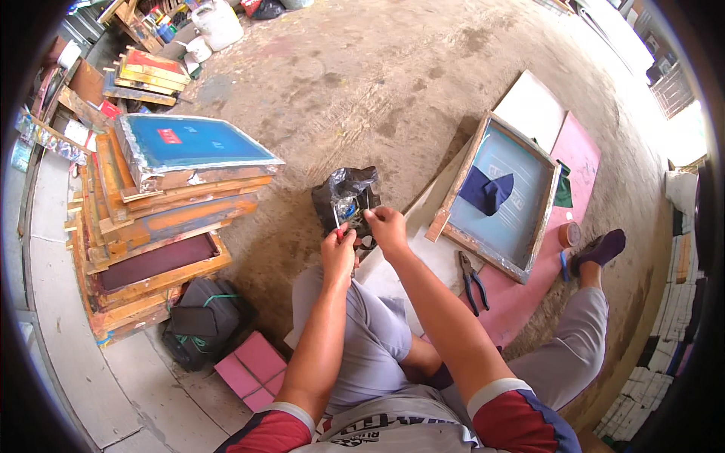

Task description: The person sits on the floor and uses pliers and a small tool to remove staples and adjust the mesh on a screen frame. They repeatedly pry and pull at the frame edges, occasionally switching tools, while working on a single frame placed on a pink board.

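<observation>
Over the black plastic bag [325,198] on the floor [302,113], both forearms [320,325] stretch forward: the left hand [339,252] grips a red-handled tool [337,217], shaft upward; the right hand [388,229] presses its fingertips together, on what I can't tell. Jumbled bits [350,211], some blue, lie inside.

Stacked wooden frames [177,219] stand beside a dark bag [219,313], a white jug [217,25] beyond.
</observation>
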Demonstrator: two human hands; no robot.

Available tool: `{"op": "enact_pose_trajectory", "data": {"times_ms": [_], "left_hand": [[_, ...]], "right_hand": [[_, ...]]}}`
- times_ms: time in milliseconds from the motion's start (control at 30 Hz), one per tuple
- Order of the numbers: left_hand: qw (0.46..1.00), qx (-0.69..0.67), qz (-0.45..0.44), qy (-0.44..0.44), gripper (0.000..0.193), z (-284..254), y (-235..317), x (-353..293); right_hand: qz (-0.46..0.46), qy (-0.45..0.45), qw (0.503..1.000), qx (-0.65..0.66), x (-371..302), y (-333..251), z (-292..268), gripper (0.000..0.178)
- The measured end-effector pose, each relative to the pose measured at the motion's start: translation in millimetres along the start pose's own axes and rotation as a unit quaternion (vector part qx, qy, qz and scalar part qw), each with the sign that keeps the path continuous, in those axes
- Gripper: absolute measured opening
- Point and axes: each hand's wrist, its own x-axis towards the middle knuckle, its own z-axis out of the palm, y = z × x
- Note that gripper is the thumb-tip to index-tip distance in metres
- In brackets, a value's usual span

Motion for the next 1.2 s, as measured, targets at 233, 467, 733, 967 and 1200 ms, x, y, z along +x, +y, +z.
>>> {"op": "enact_pose_trajectory", "data": {"times_ms": [233,467,733,967,1200], "left_hand": [[1.0,0.005,0.002,0.004,0.028,3,2,-2],[0.999,-0.02,0.024,-0.009,0.022,8,5,6],[0.999,-0.035,0.026,0.008,0.022,4,1,7],[0.999,-0.036,0.027,-0.004,0.023,7,0,8],[0.999,-0.032,0.029,0.017,0.023,3,-1,7]], "right_hand": [[-0.029,-0.031,0.993,-0.111,28,-2,35,0.024],[-0.035,-0.055,0.994,-0.086,36,-2,37,0.021],[-0.042,-0.107,0.981,-0.158,23,-29,28,0.021],[-0.1,-0.11,0.98,-0.132,28,-17,25,0.026],[-0.163,-0.082,0.961,-0.206,14,-34,18,0.026]]}}
